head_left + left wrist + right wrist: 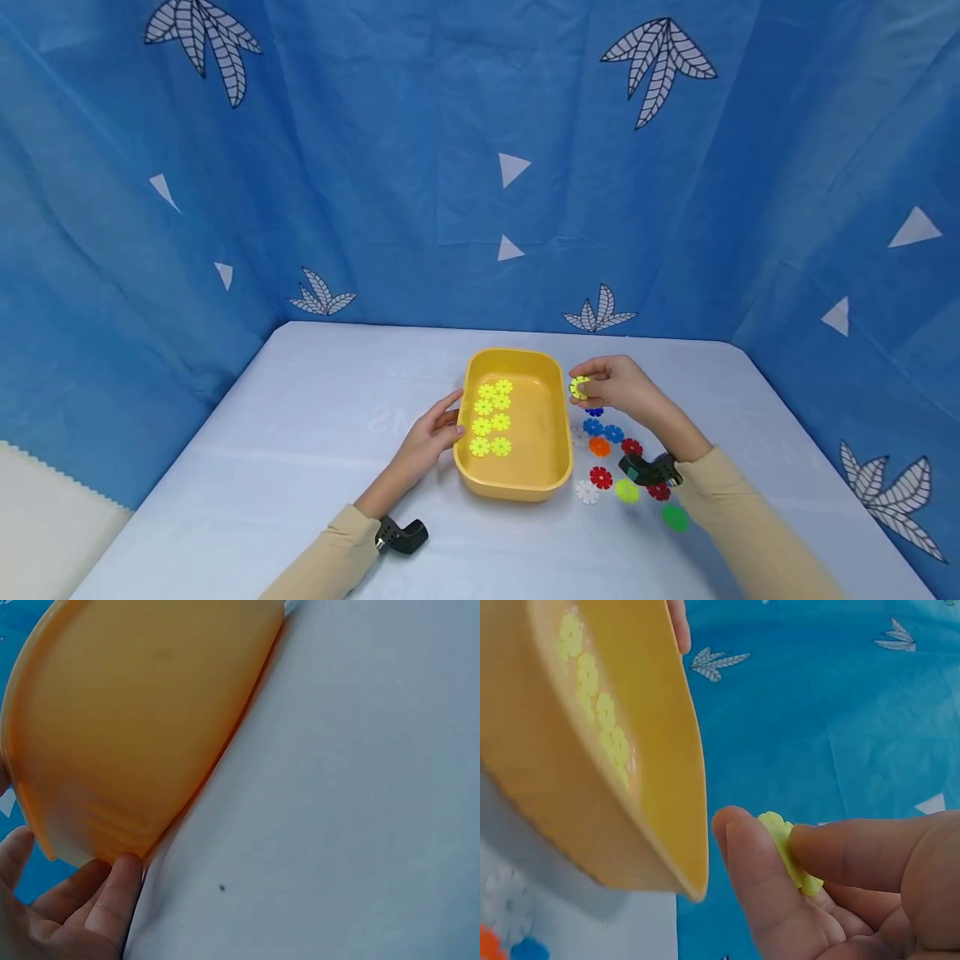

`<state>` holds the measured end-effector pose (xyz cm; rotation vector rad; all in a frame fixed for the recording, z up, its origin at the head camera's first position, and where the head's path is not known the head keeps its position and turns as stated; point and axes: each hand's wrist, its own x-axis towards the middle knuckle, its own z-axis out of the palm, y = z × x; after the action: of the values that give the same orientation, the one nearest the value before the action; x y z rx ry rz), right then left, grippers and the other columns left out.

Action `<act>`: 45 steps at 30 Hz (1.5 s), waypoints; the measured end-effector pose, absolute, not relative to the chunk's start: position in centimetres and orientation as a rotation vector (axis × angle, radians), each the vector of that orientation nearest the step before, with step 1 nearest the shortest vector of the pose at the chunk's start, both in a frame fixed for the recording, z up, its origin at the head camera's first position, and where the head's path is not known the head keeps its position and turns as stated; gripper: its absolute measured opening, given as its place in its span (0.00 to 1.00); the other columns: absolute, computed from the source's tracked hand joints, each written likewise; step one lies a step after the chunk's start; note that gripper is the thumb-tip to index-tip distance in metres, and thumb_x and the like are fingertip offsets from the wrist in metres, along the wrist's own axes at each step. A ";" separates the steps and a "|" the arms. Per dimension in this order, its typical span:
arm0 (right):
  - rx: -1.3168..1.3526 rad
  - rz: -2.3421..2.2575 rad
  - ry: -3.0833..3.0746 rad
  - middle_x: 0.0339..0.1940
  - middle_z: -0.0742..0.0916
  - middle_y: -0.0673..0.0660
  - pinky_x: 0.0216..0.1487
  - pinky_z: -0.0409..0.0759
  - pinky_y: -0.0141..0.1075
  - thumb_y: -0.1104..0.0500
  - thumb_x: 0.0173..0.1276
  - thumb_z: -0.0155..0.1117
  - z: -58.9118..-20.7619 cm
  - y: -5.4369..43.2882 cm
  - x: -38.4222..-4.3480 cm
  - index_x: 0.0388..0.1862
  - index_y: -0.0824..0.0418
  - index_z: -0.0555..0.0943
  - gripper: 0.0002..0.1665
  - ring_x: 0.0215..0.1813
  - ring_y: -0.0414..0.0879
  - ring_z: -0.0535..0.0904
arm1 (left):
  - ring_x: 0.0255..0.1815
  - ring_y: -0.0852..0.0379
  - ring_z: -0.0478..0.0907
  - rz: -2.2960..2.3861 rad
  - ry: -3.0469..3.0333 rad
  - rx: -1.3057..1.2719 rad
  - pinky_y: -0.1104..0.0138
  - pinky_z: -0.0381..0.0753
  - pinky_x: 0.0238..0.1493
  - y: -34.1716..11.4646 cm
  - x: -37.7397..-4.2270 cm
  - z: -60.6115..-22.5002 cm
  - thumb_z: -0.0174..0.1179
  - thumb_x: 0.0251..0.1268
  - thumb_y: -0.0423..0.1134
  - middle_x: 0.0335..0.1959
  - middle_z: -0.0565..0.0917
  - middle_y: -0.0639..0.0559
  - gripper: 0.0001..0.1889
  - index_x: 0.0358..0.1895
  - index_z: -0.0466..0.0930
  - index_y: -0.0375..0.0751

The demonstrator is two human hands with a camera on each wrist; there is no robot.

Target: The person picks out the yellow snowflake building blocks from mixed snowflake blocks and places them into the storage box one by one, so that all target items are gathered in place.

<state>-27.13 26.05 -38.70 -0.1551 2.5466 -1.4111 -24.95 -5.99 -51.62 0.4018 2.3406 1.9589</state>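
Note:
On the white table stands a yellow plastic tray. Two columns of yellow flower-shaped plastic discs lie along the left half of its floor. My left hand holds the tray's left side, thumb at the rim and fingers against the outer wall; in the left wrist view several fingertips touch that wall low down. Just beyond the tray's right rim, my right hand pinches one yellow flower-shaped disc between thumb and fingers, raised off the table. The right wrist view shows that disc edge-on.
Right of the tray lie loose flower-shaped discs: blue, orange, red, white, yellow-green and green. Some are partly hidden under the right forearm. A blue patterned curtain surrounds the table's back and sides.

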 end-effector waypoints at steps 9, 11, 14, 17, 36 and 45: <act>-0.103 -1.407 2.480 0.62 0.82 0.70 0.50 0.90 0.42 0.67 0.75 0.58 -39.3 21.4 -31.2 0.63 0.73 0.79 0.20 0.42 0.48 0.91 | 0.68 0.37 0.77 1.973 2.324 0.398 0.57 0.87 0.59 -5.8 -25.1 -51.7 0.56 0.71 0.36 0.71 0.74 0.32 0.34 0.80 0.61 0.49; -0.096 -1.415 2.468 0.63 0.81 0.70 0.52 0.89 0.44 0.68 0.74 0.58 -39.7 20.6 -31.9 0.63 0.74 0.79 0.20 0.41 0.47 0.91 | 0.68 0.37 0.77 1.966 2.335 0.400 0.58 0.87 0.59 -5.8 -25.2 -51.7 0.56 0.71 0.37 0.71 0.74 0.32 0.34 0.80 0.60 0.49; -0.101 -1.417 2.470 0.63 0.80 0.70 0.53 0.89 0.45 0.69 0.73 0.58 -40.3 19.4 -32.7 0.62 0.74 0.79 0.20 0.40 0.49 0.91 | 0.68 0.38 0.77 1.961 2.346 0.404 0.58 0.87 0.59 -5.8 -25.3 -51.8 0.56 0.71 0.37 0.71 0.74 0.33 0.34 0.80 0.60 0.50; -0.084 -1.387 2.499 0.63 0.80 0.69 0.50 0.90 0.43 0.70 0.71 0.60 -41.0 18.3 -33.4 0.60 0.73 0.81 0.19 0.37 0.49 0.90 | 0.68 0.38 0.77 1.962 2.347 0.401 0.58 0.87 0.59 -5.9 -25.4 -51.8 0.56 0.71 0.37 0.71 0.74 0.33 0.34 0.80 0.60 0.50; -0.010 -0.912 2.744 0.51 0.87 0.65 0.28 0.84 0.27 0.70 0.69 0.64 -43.2 15.3 -34.3 0.56 0.67 0.86 0.17 0.25 0.45 0.83 | 0.70 0.38 0.76 1.977 2.310 0.399 0.57 0.87 0.60 -6.1 -25.3 -51.4 0.56 0.71 0.36 0.72 0.74 0.32 0.34 0.80 0.60 0.49; 0.015 -0.986 2.705 0.45 0.86 0.64 0.30 0.85 0.28 0.68 0.68 0.67 -43.2 15.5 -34.3 0.55 0.68 0.86 0.17 0.25 0.47 0.84 | 0.70 0.38 0.76 1.980 2.315 0.391 0.56 0.86 0.60 -6.0 -25.4 -51.5 0.56 0.71 0.36 0.71 0.74 0.33 0.34 0.80 0.61 0.50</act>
<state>-34.29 15.49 -43.24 0.0149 2.7052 -0.9860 -25.35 -5.99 -51.54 0.3905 2.3146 1.9797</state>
